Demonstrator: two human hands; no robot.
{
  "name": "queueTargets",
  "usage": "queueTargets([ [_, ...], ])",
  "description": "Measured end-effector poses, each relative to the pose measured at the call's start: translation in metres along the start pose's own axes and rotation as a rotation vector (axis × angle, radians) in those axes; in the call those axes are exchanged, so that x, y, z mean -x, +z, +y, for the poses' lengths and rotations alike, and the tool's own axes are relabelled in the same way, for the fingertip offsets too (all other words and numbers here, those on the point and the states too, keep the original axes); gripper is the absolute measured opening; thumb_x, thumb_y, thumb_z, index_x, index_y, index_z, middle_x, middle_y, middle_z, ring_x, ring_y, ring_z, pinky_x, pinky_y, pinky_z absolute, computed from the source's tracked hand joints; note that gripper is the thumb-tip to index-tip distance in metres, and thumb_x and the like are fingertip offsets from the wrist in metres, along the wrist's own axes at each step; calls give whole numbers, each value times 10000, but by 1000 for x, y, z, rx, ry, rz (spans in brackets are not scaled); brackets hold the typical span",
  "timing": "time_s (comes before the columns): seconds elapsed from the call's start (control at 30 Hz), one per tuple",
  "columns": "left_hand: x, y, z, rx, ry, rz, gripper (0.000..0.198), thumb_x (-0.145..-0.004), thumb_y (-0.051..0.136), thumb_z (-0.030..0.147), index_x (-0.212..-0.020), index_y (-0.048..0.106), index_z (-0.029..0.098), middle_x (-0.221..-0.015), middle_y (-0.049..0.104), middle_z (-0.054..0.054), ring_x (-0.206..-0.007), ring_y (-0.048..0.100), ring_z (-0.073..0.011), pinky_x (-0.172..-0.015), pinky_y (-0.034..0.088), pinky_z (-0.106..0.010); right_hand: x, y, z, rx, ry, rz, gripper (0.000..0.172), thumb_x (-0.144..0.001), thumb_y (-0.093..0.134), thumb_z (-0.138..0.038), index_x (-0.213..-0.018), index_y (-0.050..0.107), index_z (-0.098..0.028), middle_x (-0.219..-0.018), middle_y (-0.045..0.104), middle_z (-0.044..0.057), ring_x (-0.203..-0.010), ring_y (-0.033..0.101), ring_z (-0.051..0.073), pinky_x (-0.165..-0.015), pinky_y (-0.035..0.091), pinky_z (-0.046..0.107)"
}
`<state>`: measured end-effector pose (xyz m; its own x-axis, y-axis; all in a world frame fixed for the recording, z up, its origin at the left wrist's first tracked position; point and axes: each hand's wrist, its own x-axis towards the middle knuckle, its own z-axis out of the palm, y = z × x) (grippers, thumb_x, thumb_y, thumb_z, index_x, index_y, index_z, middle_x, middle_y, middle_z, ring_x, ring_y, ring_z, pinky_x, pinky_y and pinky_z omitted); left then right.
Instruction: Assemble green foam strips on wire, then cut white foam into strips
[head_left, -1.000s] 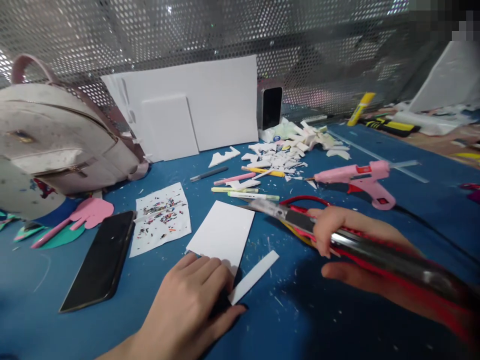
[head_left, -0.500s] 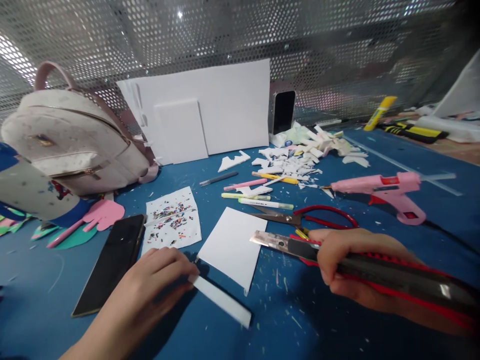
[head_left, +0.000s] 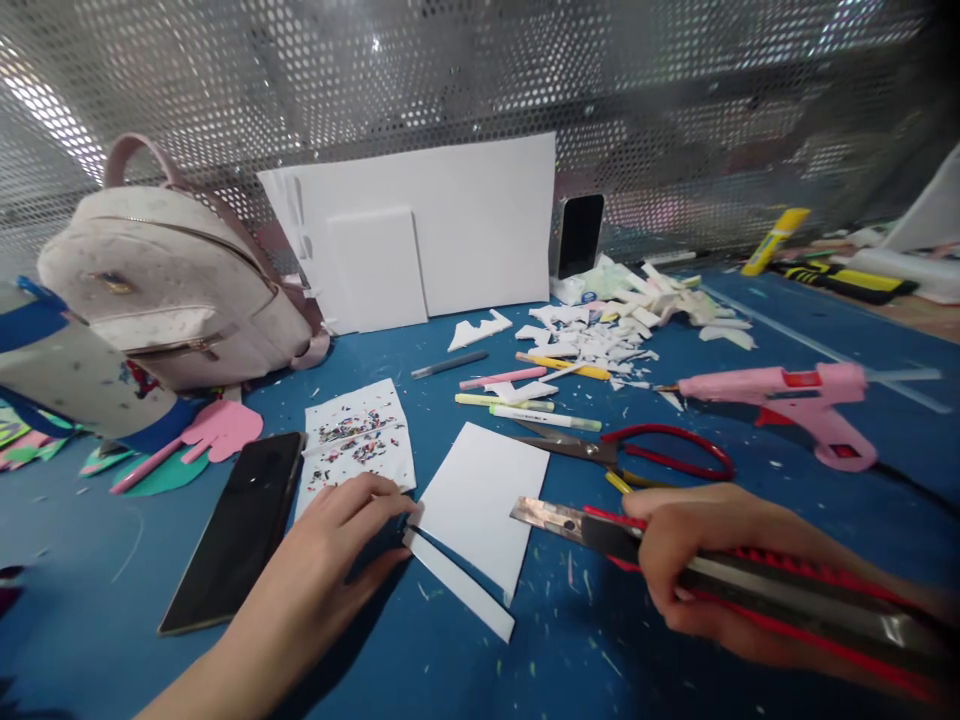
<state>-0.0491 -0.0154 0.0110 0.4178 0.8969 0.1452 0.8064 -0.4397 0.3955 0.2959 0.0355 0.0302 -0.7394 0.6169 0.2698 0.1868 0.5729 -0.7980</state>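
Note:
My left hand (head_left: 352, 535) has its fingers curled around the near-left end of a narrow white foam board strip (head_left: 465, 590). The index fingertip rests by the left corner of a white foam board piece (head_left: 480, 495) on the blue table. The strip lies at a slant along that piece's near edge, with a thin wedge of gap widening to the right. In my right hand (head_left: 697, 560) is a red and black utility knife (head_left: 787, 590), its blade out and pointing left over the right edge of the white piece.
Scissors (head_left: 667, 450) with red handles and several pens (head_left: 544, 415) lie just beyond. A pink glue gun (head_left: 795, 390) is at right, a phone (head_left: 236, 530) at left beside a paper (head_left: 360, 440) with colourful bits. White scraps (head_left: 600, 330), a backpack (head_left: 172, 270) and a large white board (head_left: 487, 220) stand behind.
My left hand has brought the strip up against the near edge of the white piece, at its left corner. The knife stays in my right hand, and the view has shifted slightly.

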Motion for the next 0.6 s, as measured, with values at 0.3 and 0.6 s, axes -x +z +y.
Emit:
queueTargets([
  [0.3, 0, 7, 12, -47, 47, 20, 250, -971, 545, 163, -1199, 600, 249, -1150, 657, -89, -1017, 635, -254, -864, 540, -423, -7, -7, -3, 44, 15, -23, 73, -853, 687, -207, -869, 642, -261, -777, 682, -4, -708, 647, 158, -676, 492, 249],
  [0.6, 29, 25, 34, -161, 340, 107, 314, -1029, 391, 170, -1249, 609, 219, -1055, 754, -119, -904, 713, -283, -791, 581, -432, -41, 7, 24, 101, 168, -35, 306, -914, 647, -380, -1191, 606, -256, -1157, 670, 57, -949, 660, 218, -830, 525, 340],
])
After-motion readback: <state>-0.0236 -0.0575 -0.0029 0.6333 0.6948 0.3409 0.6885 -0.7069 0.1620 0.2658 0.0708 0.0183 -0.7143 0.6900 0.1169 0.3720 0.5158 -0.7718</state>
